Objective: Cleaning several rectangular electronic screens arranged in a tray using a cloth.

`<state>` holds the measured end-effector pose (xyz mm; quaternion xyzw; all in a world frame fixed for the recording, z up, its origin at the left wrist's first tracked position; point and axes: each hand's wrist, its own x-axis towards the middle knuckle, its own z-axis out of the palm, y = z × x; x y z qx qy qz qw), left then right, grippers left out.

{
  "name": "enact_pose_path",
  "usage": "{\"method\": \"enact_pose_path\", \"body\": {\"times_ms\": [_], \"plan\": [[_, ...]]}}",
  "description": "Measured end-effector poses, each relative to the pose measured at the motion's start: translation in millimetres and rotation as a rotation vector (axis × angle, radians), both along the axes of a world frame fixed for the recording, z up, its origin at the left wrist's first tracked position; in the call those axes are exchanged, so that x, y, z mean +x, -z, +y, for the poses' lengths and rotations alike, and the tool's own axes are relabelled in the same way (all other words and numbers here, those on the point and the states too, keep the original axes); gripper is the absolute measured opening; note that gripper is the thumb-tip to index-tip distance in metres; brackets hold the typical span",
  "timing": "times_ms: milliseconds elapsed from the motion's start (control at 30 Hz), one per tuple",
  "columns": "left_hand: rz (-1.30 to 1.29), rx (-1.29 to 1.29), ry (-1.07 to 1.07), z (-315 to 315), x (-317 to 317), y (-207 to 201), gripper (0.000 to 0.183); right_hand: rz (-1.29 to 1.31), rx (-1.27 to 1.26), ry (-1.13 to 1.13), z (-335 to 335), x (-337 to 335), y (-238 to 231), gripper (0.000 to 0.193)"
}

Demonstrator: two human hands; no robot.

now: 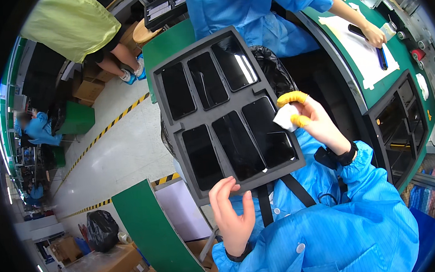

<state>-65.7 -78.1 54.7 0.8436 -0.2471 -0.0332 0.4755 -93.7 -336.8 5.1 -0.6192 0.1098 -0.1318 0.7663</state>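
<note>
Tilted in front of me is a dark grey foam tray point(245, 184) with six-slot layout, each slot holding a black glass screen panel, such as the lower right panel point(269, 133). My right hand point(319, 122), with yellow finger cots on thumb and forefinger, pinches a crumpled white wipe point(286, 118) over that panel's right edge. At the tray's near edge is my left hand point(233, 212), its fingers stretched and thumb apart, fingertips overlapping the rim beside the lower left panel point(202, 157). Whether those fingertips press on the rim I cannot tell.
Across from me a person in a blue smock reaches over a green bench point(396, 45) on the right, a hand on a black tool. Another dark tray point(401, 124) lies there. A green board point(153, 229) and a black bag point(102, 230) are at lower left.
</note>
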Motion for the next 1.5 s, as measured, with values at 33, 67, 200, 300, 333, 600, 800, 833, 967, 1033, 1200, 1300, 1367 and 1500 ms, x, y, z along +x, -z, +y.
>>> {"method": "enact_pose_path", "body": {"times_ms": [33, 67, 200, 300, 333, 600, 800, 833, 967, 1033, 1200, 1300, 1367, 1500], "plan": [[0.005, -0.001, -0.003, 0.0, 1.0, 1.6, 0.032, 0.08, -0.032, -0.042, 4.2, -0.4, -1.0, 0.05], [0.028, 0.0, 0.013, -1.2, 1.1, 2.6, 0.032, 0.076, 0.042, -0.046, 8.5, -1.7, -0.2, 0.05], [-0.055, 0.118, 0.046, 5.8, 11.2, 21.4, 0.028, 0.167, 0.003, 0.007, 12.1, -3.8, 0.5, 0.048], [-0.075, 0.168, -0.011, 14.2, 18.2, 30.2, 0.022, 0.232, -0.034, 0.036, 10.0, -5.4, 2.5, 0.044], [-0.093, 0.192, -0.033, 17.4, 20.3, 32.0, 0.021, 0.261, -0.044, 0.029, 9.3, -5.0, 3.2, 0.042], [-0.123, 0.209, -0.014, 16.5, 20.4, 34.4, 0.017, 0.177, 0.282, -0.042, 19.1, 3.7, -1.4, 0.04], [0.301, -0.223, 0.017, -7.4, 16.4, 23.5, 0.031, 0.268, 0.45, -0.213, 43.7, -3.5, -12.2, 0.041], [0.354, -0.261, 0.039, -11.7, 18.4, 27.4, 0.037, 0.243, 0.462, -0.248, 47.5, -6.0, -11.9, 0.039], [0.6, -0.324, 0.167, -15.0, 23.0, 25.2, 0.028, 0.264, 0.407, -0.311, 55.3, -13.0, -19.1, 0.034], [0.157, -0.259, 0.227, -12.3, 21.9, 25.3, 0.02, 0.212, 0.348, -0.317, 55.4, -18.0, -21.1, 0.034], [-0.212, -0.358, 0.279, -8.3, 14.4, 30.4, 0.024, 0.077, 0.658, -0.273, 62.8, -25.1, -22.6, 0.041], [-0.287, -0.476, 0.31, -10.0, 10.5, 33.0, 0.023, 0.223, 0.9, -0.384, 64.2, -29.6, -12.2, 0.048], [-0.307, -0.522, 0.296, -13.4, 4.7, 39.7, 0.024, 0.276, 1.057, -0.47, 65.0, -35.1, -7.8, 0.043], [-0.39, -0.459, 0.304, -7.1, 3.2, 39.9, 0.027, 0.236, 0.837, -0.502, 57.8, -37.3, -13.0, 0.029]]}}
